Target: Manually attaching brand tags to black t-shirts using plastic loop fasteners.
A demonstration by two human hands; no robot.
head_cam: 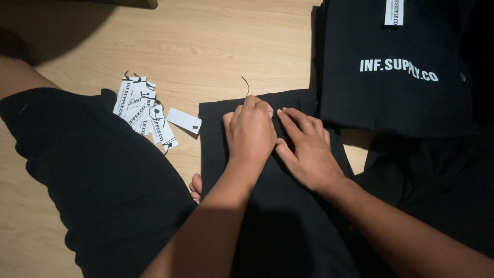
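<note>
Head view: hands [278,141] on black garment [288,216] (folded)

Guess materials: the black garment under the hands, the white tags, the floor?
Black garment: looks like matte knit cotton-type fabric; soft folds, no sheen. Both the left hand and right hand press on it. White tags: likely stiff card with thin dark string loops; flat, crisp edges. Floor: pale wood or wood-look laminate; grain lines, slight satin gloss. Which, I cannot tell.

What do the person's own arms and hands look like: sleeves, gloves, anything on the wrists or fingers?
Both forearms are bare, with no sleeve in view. The left hand and right hand wear no gloves; no rings, watch or bands are visible.
</note>
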